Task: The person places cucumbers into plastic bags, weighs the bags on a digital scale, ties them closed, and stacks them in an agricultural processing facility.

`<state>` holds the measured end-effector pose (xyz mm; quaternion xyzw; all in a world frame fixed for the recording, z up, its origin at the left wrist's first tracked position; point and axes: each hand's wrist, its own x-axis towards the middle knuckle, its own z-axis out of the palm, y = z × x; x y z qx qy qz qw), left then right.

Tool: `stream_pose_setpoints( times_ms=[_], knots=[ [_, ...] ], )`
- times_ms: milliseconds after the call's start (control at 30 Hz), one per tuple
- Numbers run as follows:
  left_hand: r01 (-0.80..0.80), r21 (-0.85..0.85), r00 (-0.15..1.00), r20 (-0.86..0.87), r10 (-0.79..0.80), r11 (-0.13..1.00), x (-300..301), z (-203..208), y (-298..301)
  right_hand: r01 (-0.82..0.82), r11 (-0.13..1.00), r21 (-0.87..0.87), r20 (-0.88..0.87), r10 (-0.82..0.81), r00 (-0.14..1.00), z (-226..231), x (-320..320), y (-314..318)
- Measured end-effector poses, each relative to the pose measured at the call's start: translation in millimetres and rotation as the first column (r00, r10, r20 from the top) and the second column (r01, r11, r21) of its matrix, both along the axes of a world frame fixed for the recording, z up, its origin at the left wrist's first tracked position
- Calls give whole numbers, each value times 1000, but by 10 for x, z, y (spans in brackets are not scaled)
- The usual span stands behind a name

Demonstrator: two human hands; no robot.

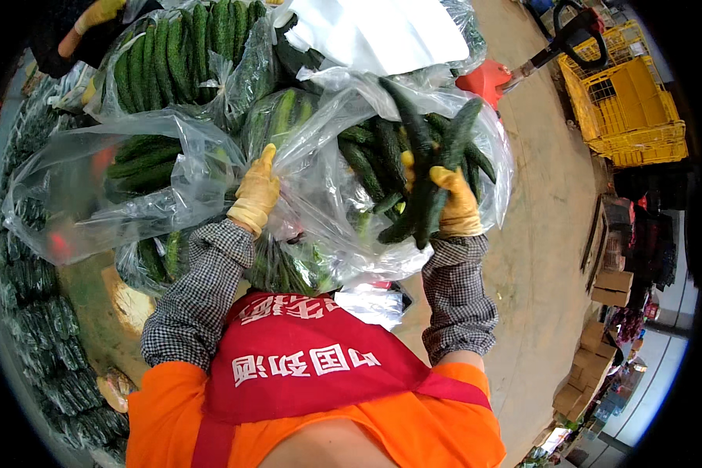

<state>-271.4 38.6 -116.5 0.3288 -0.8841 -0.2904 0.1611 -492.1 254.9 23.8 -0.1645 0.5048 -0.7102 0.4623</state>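
Yellow gloves cover both my hands. My right hand (459,201) is closed round a pair of long dark green cucumbers (430,186), which stand tilted over an open clear plastic bag (491,210). More cucumbers (363,168) lie inside that bag. To the left, my left hand (257,189) is closed on a gathered edge of clear plastic; its fingers are pressed together. Beside it, another clear bag (47,175) with cucumbers (144,165) in it lies with its mouth spread to the left.
Beyond stands a bag of neatly lined cucumbers (171,58), with a white sheet (374,31) to its right. Another person's gloved hand (100,14) shows at the top left. A red pallet jack (487,82), yellow crates (628,101) and cardboard boxes (585,370) stand to the right.
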Motion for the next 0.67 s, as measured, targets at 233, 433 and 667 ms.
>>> stream_pose_setpoints(
  times_ms=[233,433,667],
  knots=[
    [117,-405,981,-93,-169,907,360,1135,392,131,776,-617,-48,-203,978,1012,723,-504],
    [-740,-665,648,-664,372,101,1748,2361,-454,-167,636,-754,-75,170,983,1099,1619,-1366],
    [-662,355,476,-480,737,660,3018,2431,-1211,-633,769,85,-957,240,164,902,2656,-2406]
  ],
)
